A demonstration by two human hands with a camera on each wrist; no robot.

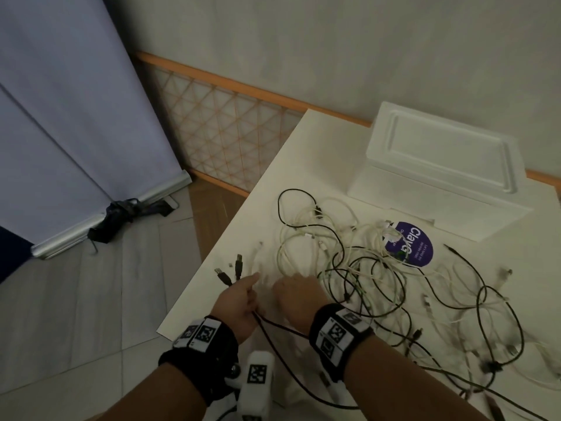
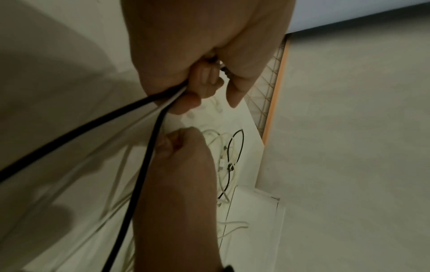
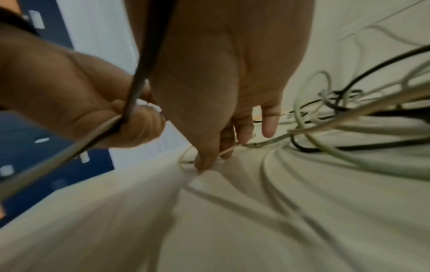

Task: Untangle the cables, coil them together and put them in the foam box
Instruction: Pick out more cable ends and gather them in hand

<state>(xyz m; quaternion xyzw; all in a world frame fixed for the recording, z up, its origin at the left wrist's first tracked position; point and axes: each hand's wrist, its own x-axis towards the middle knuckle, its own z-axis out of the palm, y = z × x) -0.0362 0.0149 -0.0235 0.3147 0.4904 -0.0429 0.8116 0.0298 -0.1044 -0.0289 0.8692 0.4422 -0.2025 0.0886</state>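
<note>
Sorting cable ends at the near left bench corner

Head view: the left hand (image 1: 239,302) grips 2 black cables (image 1: 273,335) running back toward the person; the tangle (image 1: 358,268) of thin, limp cords lies right of both hands, the closed foam box (image 1: 437,165) beyond it. Left wrist view: curled fingers (image 2: 204,79) clench black and white cords together. Right wrist view: the right hand (image 3: 228,103) pinches a white cable (image 3: 229,150), the nearer hand to the tangle.
</note>
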